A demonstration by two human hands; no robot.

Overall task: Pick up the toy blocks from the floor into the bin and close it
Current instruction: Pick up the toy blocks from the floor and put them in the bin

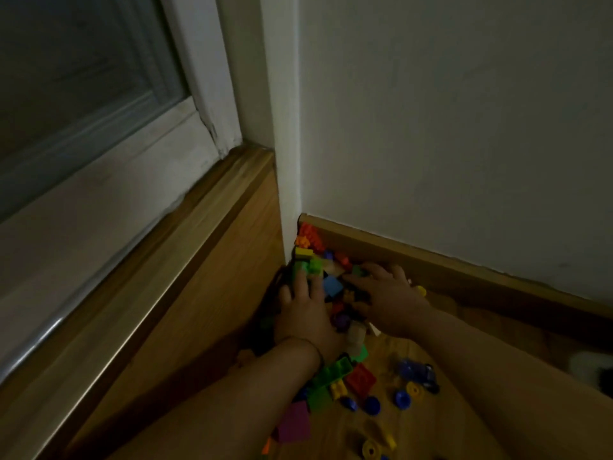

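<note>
Window glass (83, 78) is seen at far left above a wooden ledge (166, 277). The left hand (305, 313) is laid, fingers straight and together, on toy blocks (333, 285) heaped in the corner. The right hand (388, 300) is spread over them, fingers bent; any grip cannot be told. Loose blocks (360, 380) are scattered on the floor (331, 436).
</note>
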